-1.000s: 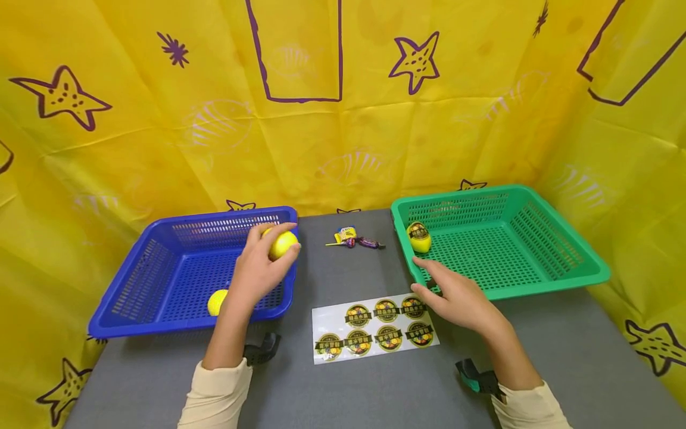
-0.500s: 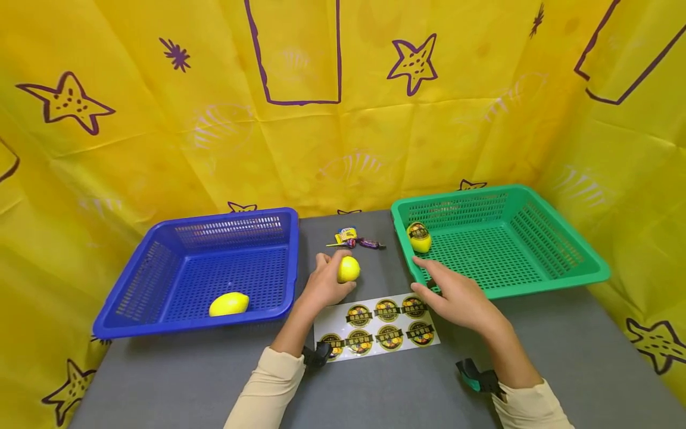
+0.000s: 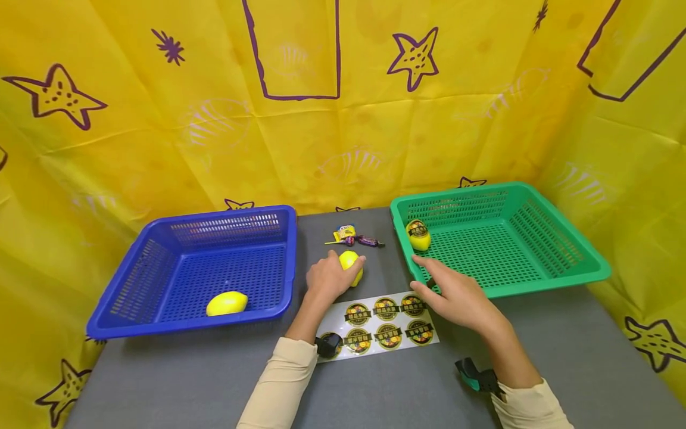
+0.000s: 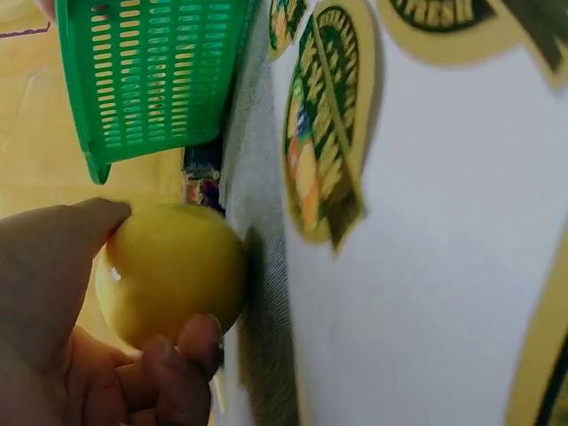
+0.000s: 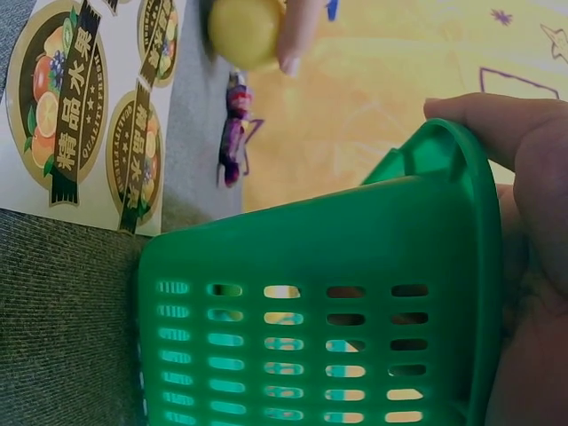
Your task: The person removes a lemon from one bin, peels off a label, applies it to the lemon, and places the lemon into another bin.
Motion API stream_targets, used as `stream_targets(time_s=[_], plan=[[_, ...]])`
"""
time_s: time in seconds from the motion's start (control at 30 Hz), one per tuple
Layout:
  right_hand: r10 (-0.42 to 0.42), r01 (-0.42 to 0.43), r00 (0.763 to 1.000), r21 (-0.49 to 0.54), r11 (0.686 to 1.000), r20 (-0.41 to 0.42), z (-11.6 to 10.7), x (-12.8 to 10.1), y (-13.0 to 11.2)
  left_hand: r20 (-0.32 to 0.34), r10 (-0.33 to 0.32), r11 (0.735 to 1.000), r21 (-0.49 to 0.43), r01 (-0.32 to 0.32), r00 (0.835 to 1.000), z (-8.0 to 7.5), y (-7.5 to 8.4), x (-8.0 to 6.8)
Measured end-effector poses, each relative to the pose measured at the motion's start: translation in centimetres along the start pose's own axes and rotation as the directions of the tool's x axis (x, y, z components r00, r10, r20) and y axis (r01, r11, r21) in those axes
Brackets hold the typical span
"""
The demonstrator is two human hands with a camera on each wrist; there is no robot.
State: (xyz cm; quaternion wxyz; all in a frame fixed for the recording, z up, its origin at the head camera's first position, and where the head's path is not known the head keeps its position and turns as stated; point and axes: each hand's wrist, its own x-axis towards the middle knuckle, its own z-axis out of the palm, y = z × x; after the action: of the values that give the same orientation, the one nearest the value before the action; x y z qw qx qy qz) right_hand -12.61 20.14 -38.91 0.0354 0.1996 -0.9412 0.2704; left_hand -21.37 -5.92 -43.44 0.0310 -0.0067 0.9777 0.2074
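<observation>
My left hand (image 3: 328, 279) holds a yellow lemon (image 3: 351, 262) low over the grey table, just past the far edge of a white sticker sheet (image 3: 334, 314). In the left wrist view, thumb and curled fingers grip the lemon (image 4: 173, 275) from both sides. Several round black and gold fruit stickers are on the sheet. My right hand (image 3: 460, 300) rests at the near left corner of a green basket (image 3: 563, 283), fingers extended and relaxed over its rim. Inside that basket, by its left wall, lies a lemon (image 3: 420, 241) bearing one such sticker.
A blue basket (image 3: 161, 326) stands at the left, with another lemon (image 3: 227, 304) in it. Between the baskets, toward the back, lie a small yellow packet (image 3: 346, 231) and purple-wrapped sweets (image 3: 368, 241). A yellow patterned cloth (image 3: 300, 149) hangs behind the table.
My left hand has carried the lemon rightward from over the blue basket to the table behind the sticker sheet, lately turning it slightly. The right hand has stayed at the green basket's corner.
</observation>
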Motion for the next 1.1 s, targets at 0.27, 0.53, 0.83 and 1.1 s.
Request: stream_targets(time_s=[0.27, 0.53, 0.83, 1.1], plan=[[-0.008, 0.008, 1.000, -0.001, 1.000, -0.004, -0.1, 0.2, -0.1, 0.006, -0.001, 0.999, -0.044, 0.002, 1.000, 0.2, 0.2, 0.5], [-0.016, 0.016, 1.000, -0.006, 1.000, -0.011, -0.1, 0.4, -0.1, 0.003, 0.045, 0.997, -0.069, -0.045, 0.999, -0.2, 0.3, 0.8], [-0.010, 0.009, 1.000, -0.013, 1.000, -0.020, 0.0, 0.4, -0.2, -0.036, 0.040, 0.993, -0.113, -0.043, 0.999, -1.1, -0.3, -0.5], [-0.323, 0.271, 0.911, -0.218, 0.938, -0.257, 0.7, -0.7, -4.0, 0.057, 0.254, 0.961, -0.125, -0.245, 0.966, -1.6, -1.6, -4.7]])
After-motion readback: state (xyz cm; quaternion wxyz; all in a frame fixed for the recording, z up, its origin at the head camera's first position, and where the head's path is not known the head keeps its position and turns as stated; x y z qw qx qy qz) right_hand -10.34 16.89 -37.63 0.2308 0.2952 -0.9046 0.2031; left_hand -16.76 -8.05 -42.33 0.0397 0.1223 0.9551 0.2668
